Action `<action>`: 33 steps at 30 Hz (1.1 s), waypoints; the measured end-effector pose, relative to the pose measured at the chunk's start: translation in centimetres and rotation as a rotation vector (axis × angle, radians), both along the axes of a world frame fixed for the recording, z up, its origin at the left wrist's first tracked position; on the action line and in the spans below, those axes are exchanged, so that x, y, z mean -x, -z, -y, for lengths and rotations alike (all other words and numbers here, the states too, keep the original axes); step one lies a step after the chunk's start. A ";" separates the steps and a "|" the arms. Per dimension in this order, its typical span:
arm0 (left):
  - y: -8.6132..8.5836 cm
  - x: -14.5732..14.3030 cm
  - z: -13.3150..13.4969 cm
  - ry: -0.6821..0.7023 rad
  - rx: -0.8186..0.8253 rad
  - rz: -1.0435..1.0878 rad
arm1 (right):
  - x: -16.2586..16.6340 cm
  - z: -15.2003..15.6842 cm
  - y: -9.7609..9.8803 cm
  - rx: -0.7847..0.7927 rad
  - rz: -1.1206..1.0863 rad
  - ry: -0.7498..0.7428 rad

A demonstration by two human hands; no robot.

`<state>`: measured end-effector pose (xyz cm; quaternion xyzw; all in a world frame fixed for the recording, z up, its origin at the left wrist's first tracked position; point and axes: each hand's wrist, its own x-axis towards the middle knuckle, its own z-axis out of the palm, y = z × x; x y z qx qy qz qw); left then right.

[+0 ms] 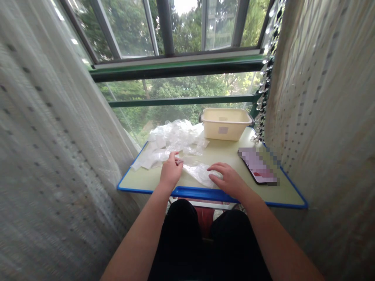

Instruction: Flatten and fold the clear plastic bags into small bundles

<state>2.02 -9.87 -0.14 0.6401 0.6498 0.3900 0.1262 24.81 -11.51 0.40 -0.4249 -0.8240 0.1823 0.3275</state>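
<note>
A small clear plastic bag [197,170] lies flat on the pale desk [281,189] with a blue rim, just in front of me. My left hand [170,170] pinches the bag's left end between thumb and fingers. My right hand [227,178] rests on the bag's right part, its fingers curled and pressing down. Behind the hands lies a loose heap of several more clear plastic bags [172,139].
A cream plastic tub [225,123] stands at the desk's far edge by the window. A flat dark thing [258,165], blurred out, lies at the right. Sheer curtains hang close on both sides, and a bead string [264,84] hangs by the right curtain.
</note>
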 end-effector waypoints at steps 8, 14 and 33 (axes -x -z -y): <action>-1.2 -0.3 -2.8 0.289 -0.139 -0.394 | 3.9 -9.1 -0.1 0.138 -0.042 -0.089; -0.2 -1.9 -3.1 0.264 -0.214 -0.277 | 5.0 -10.5 0.4 0.089 -0.078 -0.204; 0.4 -2.2 -1.6 0.159 0.196 -0.013 | 3.5 -12.2 2.1 0.420 -0.369 -0.175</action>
